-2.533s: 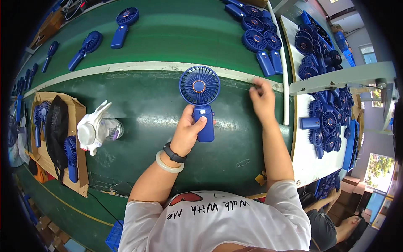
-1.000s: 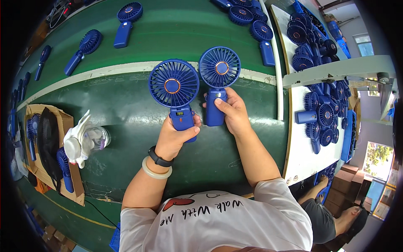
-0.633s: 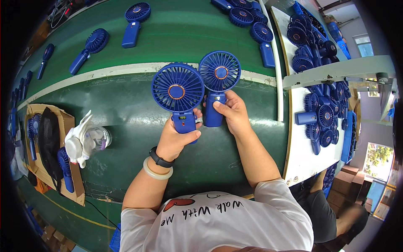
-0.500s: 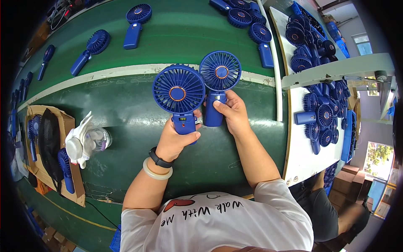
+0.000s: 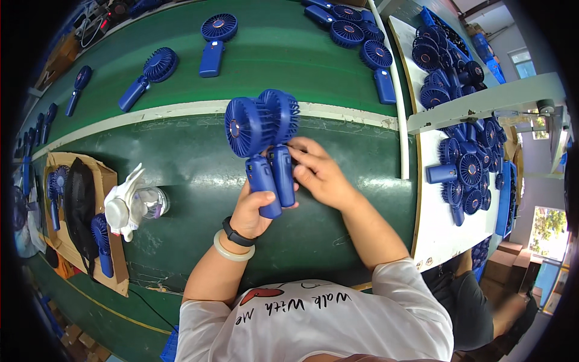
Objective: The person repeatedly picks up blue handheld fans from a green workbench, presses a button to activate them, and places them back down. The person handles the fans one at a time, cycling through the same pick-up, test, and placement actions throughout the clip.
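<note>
Two blue handheld fans are held side by side over the green bench, heads tilted and partly overlapping. My left hand (image 5: pixel 253 212) is wrapped around the handle of the left fan (image 5: pixel 261 184), thumb across its front. Its fingertips show beyond the handle of the right fan (image 5: pixel 282 175), so both handles lie together in this palm. My right hand (image 5: pixel 325 178) has bent fingers against the upper handle of the right fan; part of that contact is hidden behind it. On my left wrist are a black band (image 5: pixel 238 232) and a pale bangle (image 5: pixel 233 250).
More blue fans (image 5: pixel 211 57) lie on the green belt (image 5: pixel 181 90) beyond a white rail. At right, a white table (image 5: pixel 434 238) carries a heap of fans. A clear jar (image 5: pixel 154 202) with white gloves (image 5: pixel 125 205) stands left, beside a cardboard tray (image 5: pixel 114 172). A person (image 5: pixel 464 295) sits at lower right.
The two fans, held apart one per hand before, are now together in my left hand and turned sideways. My right hand has shifted left and loosened its wrap. Belt fans have moved rightward.
</note>
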`<action>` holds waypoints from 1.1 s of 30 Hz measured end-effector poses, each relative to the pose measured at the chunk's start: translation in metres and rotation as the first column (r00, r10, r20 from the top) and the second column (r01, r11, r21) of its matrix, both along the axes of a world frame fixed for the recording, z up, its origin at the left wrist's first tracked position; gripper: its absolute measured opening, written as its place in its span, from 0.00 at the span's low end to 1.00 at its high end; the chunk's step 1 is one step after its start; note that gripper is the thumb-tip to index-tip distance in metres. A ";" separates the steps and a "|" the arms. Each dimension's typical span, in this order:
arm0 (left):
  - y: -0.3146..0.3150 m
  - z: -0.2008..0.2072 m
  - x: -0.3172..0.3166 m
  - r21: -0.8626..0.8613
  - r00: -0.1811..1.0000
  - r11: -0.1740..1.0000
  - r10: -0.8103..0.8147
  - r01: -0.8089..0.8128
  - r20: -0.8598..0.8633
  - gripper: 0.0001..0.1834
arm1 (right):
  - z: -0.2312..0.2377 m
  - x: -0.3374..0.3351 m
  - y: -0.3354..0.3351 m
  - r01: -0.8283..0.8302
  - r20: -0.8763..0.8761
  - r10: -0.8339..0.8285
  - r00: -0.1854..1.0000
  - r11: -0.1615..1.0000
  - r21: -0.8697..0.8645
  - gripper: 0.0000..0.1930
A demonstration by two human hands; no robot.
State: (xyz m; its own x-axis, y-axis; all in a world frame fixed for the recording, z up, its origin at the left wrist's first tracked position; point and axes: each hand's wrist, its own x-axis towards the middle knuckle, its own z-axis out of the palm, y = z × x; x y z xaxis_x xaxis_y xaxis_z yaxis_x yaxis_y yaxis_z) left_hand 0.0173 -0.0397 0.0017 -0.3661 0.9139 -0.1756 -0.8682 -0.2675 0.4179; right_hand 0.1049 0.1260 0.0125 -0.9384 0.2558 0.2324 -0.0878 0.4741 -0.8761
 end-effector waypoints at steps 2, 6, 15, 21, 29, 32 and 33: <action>-0.003 -0.004 -0.002 0.059 0.991 0.998 -0.044 0.036 0.128 0.45 | 0.007 -0.007 0.024 0.067 0.000 -0.067 0.998 0.986 0.151 0.14; 0.001 -0.005 0.001 0.078 0.998 0.996 -0.051 0.048 0.036 0.46 | 0.008 -0.023 0.106 0.476 -0.122 -0.471 0.874 0.777 0.412 0.14; 0.004 0.001 0.001 -0.107 0.985 0.994 -0.031 0.013 -0.169 0.41 | -0.003 -0.037 0.187 0.425 0.066 -0.927 0.369 0.232 0.875 0.32; 0.007 0.002 0.001 -0.141 0.988 0.990 -0.029 0.007 -0.150 0.41 | -0.038 -0.029 0.191 0.685 0.022 -0.689 0.725 0.723 0.088 0.30; 0.005 -0.004 0.004 -0.161 0.974 0.984 0.036 -0.073 -0.222 0.46 | -0.012 0.020 0.029 -0.240 -0.245 -0.014 0.970 -0.255 -0.937 0.25; 0.007 -0.002 0.005 -0.156 0.973 0.984 0.051 -0.087 -0.224 0.46 | -0.009 0.024 0.017 -0.303 -0.305 -0.008 0.952 -0.147 -0.942 0.25; 0.007 -0.001 0.004 -0.157 0.973 0.983 0.054 -0.091 -0.224 0.46 | -0.009 0.022 0.019 -0.321 -0.321 -0.011 0.947 -0.102 -0.942 0.26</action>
